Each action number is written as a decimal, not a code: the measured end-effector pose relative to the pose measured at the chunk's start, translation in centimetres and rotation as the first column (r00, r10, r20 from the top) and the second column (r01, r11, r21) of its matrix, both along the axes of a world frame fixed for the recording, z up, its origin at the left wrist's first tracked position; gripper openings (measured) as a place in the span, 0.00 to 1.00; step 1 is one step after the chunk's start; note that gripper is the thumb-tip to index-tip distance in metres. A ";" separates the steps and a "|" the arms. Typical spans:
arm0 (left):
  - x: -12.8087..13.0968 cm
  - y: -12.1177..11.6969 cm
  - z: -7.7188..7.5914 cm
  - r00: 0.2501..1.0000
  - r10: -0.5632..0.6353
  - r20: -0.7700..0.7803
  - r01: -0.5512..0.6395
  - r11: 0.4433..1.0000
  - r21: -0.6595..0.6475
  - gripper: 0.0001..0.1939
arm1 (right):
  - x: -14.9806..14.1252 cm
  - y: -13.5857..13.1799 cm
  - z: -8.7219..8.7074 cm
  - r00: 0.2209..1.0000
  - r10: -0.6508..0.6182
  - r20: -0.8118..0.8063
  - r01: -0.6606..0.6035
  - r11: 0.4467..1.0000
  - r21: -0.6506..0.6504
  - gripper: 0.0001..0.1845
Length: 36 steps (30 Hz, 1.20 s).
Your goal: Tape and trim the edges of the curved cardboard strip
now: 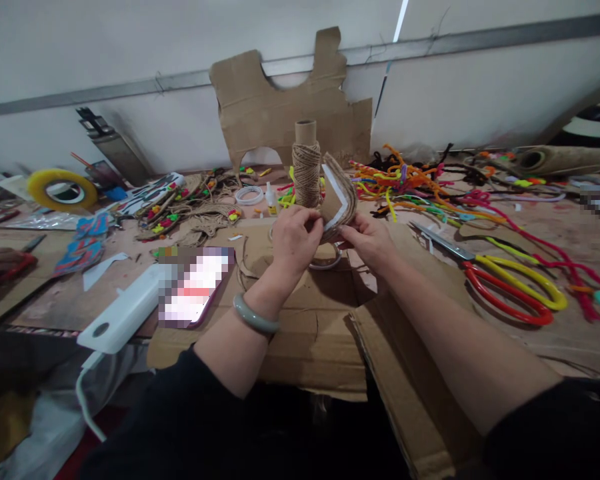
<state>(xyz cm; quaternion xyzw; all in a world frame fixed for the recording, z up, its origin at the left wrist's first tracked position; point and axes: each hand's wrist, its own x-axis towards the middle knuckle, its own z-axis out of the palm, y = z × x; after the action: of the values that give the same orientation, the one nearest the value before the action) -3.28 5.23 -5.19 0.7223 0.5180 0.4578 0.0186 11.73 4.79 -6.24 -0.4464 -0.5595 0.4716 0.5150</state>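
Left hand (296,241): forearm angled up and inward, bracelet (255,320) at wrist; thumb and forefinger pinched on lower left edge of twine-edged piece (349,190). Right hand (373,243): arm reaching inward, thumb and fingers gripping lower right edge. Piece tilted up between both sets of fingers, white strip (337,190) visible.

Writing: phone (196,287), left of left fingers, screen pixelated; glue bottle (271,199), just beyond them, label too small to read.

Surface: cardboard sheet (320,357) below fingers; twine spool (307,173) upright just beyond; coloured fuzzy stems (397,170) and scissors (473,261) right of right fingers. Pale wall (155,40) behind.
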 end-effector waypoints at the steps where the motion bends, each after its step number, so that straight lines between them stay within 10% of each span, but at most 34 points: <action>1: 0.0 0.0 0.0 1.000 0.003 0.018 -0.003 1.000 0.012 0.06 | 0.0 0.0 0.0 0.999 -0.012 -0.029 0.012 1.000 -0.008 0.08; 6: 0.2 0.2 -0.7 0.993 -0.057 0.107 0.075 0.982 -0.175 0.18 | 0.2 0.6 -0.5 0.985 -0.032 -0.170 0.035 0.999 0.015 0.12; 12: 0.6 0.2 -0.3 0.884 -0.182 0.430 0.352 0.865 -0.358 0.06 | 0.3 0.5 -0.4 0.975 -0.012 -0.224 0.014 1.000 0.011 0.19; 18: 0.5 0.5 -0.1 0.830 -0.068 0.553 0.299 0.893 -0.338 0.04 | 0.1 0.1 0.0 0.994 0.086 -0.062 -0.093 0.988 -0.121 0.11; 27: 0.3 0.7 -0.5 0.853 -0.025 0.521 0.184 0.949 -0.256 0.10 | 0.1 0.0 0.2 0.999 0.023 -0.028 -0.028 0.984 -0.175 0.06; 36: 1.0 -1.2 0.0 0.994 -0.109 0.002 0.109 0.991 -0.073 0.05 | 0.4 0.4 -0.5 0.998 -0.017 -0.065 0.008 0.989 -0.145 0.16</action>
<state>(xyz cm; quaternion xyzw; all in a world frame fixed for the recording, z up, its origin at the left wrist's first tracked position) -2.33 4.06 -5.17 0.7489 0.4940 0.4361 0.0695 12.10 5.21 -6.74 -0.4702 -0.5037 0.5222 0.5025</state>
